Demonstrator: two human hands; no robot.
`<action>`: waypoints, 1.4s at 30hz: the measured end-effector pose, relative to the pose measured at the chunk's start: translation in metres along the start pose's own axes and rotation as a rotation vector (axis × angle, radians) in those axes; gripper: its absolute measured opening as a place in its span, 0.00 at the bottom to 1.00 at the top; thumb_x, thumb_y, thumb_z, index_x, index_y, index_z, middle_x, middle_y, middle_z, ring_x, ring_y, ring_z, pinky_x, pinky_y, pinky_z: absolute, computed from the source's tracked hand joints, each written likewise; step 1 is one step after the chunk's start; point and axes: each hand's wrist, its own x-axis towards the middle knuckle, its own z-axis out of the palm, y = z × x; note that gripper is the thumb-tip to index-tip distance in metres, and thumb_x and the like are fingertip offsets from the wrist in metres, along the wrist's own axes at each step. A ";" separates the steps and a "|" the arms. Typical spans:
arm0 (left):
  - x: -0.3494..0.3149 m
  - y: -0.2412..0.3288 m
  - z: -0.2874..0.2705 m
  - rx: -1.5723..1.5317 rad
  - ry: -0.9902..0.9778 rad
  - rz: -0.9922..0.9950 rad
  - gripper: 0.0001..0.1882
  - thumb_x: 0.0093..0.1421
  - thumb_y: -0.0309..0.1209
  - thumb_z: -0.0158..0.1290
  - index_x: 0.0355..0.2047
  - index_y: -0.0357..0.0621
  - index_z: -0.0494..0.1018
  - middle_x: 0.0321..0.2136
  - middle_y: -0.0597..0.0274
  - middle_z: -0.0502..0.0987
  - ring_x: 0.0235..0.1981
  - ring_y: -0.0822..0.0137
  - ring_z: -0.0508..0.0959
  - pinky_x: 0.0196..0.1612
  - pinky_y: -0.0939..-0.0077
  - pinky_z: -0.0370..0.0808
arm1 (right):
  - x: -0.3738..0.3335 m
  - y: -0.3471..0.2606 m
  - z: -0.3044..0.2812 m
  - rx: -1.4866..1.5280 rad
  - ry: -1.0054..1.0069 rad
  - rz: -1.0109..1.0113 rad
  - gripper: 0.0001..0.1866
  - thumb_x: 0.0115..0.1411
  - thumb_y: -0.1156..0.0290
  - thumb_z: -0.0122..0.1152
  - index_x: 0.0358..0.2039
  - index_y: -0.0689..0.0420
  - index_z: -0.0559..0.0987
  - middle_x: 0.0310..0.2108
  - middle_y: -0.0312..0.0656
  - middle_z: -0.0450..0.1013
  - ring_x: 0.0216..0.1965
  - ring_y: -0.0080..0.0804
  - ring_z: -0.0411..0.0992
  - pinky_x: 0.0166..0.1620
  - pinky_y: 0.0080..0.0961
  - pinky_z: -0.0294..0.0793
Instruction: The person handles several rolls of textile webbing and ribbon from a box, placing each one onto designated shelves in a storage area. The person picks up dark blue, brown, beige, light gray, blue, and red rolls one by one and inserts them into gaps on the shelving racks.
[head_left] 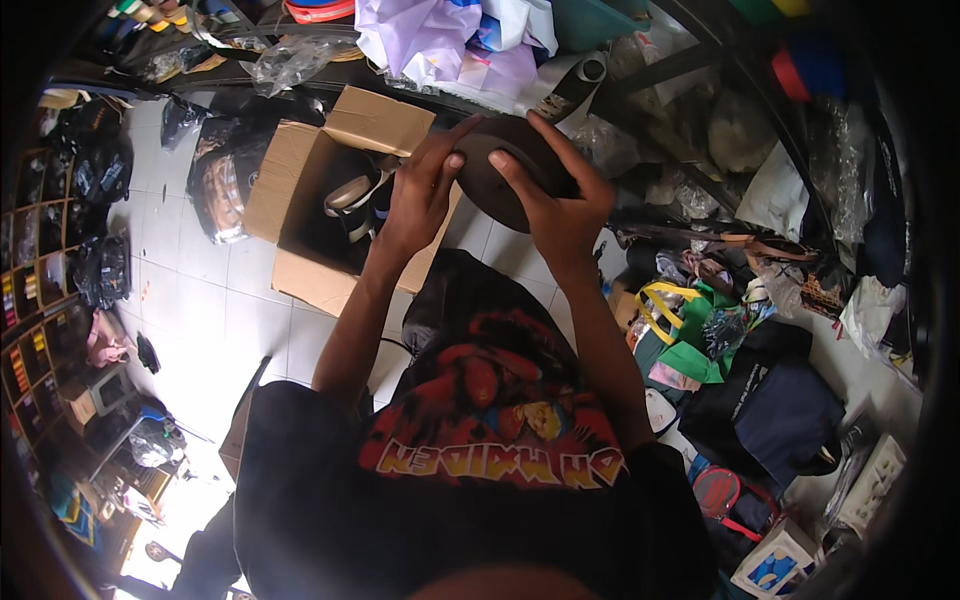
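Observation:
Both my hands are raised in front of me around a dark brown, rounded, smooth-looking piece [510, 165]; its exact kind I cannot make out. My left hand [428, 185] grips its left edge, with the thumb on the near face. On the right side my right hand [560, 195] holds it, thumb pressed on the face and fingers along the far edge. Just left of and below it, an open cardboard box [305, 280] stands on the floor with its flaps folded out. Inside lie dark things and a beige, strapped item [350, 192], partly hidden by my left hand.
A dark plastic bag [222, 175] lies left of the box on white tiles. Shelves of colourful spools [30, 365] line the far left. At right are a green bag with yellow handles [690, 330] and a navy bag [785, 410]. Purple plastic [420, 40] and a dark bottle [575, 88] sit ahead.

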 end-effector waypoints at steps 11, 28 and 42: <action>0.030 0.047 -0.039 0.046 0.213 0.225 0.18 0.71 0.33 0.41 0.55 0.38 0.71 0.43 0.47 0.78 0.43 0.54 0.79 0.47 0.68 0.73 | 0.027 -0.056 0.012 0.051 0.039 -0.456 0.22 0.49 0.78 0.73 0.46 0.69 0.79 0.37 0.48 0.80 0.37 0.29 0.79 0.42 0.24 0.77; 0.087 0.107 -0.063 0.114 -0.072 0.412 0.24 0.68 0.39 0.46 0.57 0.32 0.69 0.44 0.44 0.78 0.41 0.55 0.79 0.44 0.65 0.73 | 0.037 -0.102 -0.016 0.090 0.307 -0.377 0.22 0.51 0.78 0.71 0.46 0.70 0.79 0.39 0.50 0.79 0.39 0.33 0.78 0.46 0.25 0.76; 0.085 0.160 0.058 -0.295 -0.099 0.542 0.21 0.61 0.36 0.56 0.51 0.40 0.70 0.35 0.44 0.73 0.36 0.50 0.74 0.40 0.58 0.74 | 0.011 -0.073 -0.116 -0.100 0.670 -0.523 0.24 0.65 0.59 0.54 0.48 0.72 0.74 0.47 0.59 0.73 0.45 0.50 0.76 0.48 0.42 0.81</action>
